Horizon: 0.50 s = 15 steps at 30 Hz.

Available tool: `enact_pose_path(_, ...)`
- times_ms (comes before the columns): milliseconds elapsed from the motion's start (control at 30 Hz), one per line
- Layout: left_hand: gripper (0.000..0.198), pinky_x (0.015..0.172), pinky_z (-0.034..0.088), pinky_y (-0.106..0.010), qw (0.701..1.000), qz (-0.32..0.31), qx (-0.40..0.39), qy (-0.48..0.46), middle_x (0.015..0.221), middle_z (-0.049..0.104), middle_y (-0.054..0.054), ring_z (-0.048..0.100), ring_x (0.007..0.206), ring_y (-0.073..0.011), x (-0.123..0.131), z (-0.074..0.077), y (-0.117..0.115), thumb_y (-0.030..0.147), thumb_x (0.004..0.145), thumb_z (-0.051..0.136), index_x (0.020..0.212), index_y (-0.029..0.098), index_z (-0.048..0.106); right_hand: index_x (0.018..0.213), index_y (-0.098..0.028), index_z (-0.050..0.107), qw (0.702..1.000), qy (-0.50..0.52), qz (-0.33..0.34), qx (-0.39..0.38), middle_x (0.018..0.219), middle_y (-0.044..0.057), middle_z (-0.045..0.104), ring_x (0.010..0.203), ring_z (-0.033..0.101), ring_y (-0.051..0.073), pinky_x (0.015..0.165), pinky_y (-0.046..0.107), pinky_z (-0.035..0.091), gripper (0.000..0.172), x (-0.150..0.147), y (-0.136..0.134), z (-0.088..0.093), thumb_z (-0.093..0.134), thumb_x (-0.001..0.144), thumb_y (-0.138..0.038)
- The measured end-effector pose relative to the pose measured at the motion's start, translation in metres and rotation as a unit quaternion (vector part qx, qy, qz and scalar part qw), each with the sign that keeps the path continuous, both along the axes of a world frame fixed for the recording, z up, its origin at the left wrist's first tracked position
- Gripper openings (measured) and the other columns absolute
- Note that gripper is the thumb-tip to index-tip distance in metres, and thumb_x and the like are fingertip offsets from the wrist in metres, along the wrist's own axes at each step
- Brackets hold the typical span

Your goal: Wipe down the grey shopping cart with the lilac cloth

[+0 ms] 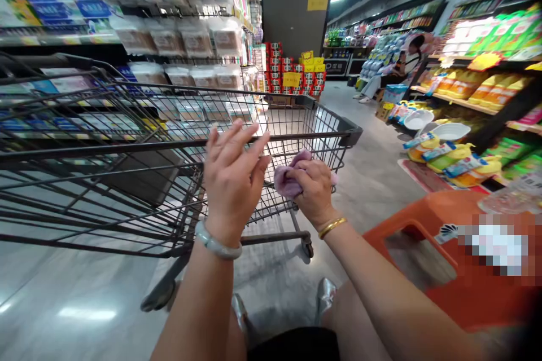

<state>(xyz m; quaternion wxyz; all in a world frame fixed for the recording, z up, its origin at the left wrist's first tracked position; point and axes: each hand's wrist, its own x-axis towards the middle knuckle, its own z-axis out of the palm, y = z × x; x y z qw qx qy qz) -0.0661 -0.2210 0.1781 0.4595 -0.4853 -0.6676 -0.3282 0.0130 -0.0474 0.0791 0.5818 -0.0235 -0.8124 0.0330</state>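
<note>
A black wire shopping cart (262,138) stands across the view in front of me. My left hand (235,180), with a pale bangle (218,241) at its wrist, is raised at the cart's near side, its fingers apart and nothing in it. Whether its fingertips touch the top rail cannot be made out. To its right, my right hand (313,189) is closed round a bunched purple cloth (288,180), close to the cart's mesh. A gold bracelet (332,228) circles that wrist.
An orange plastic stool (440,208) stands at the near right with a clear plastic item on it. Shelves of goods (190,39) line the left, and bottles and bags fill the right-hand shelves (466,90). A seated person (409,62) is farther back. A cart wheel (307,248) rests on the floor.
</note>
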Motion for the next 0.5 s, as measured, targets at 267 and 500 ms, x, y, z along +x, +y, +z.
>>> enact_pose_path(267,0.048,0.129,0.02,-0.06,0.999,0.041,-0.001,-0.017,0.149,0.06,-0.006,0.046,0.146,-0.0283,-0.001,-0.021,0.003,0.033,0.095,0.068,0.142,0.03,0.059,0.095,-0.03,0.074,0.982,-0.146,0.075,0.096,0.106,-0.002,0.076,0.111,0.059,0.018,0.094,0.037,0.04,0.008,-0.001,-0.014,-0.054,0.067,0.095,-0.026)
enact_pose_path(500,0.048,0.13,-0.002,-0.063,0.987,0.109,0.013,-0.114,0.164,0.041,0.004,0.024,0.157,-0.0306,-0.011,-0.009,-0.015,0.052,0.097,0.06,0.141,0.035,0.059,0.098,-0.033,0.075,0.991,-0.098,0.036,0.088,0.111,-0.002,0.076,0.114,0.056,0.02,0.097,0.038,0.036,0.009,-0.01,-0.017,-0.052,0.066,0.096,-0.029)
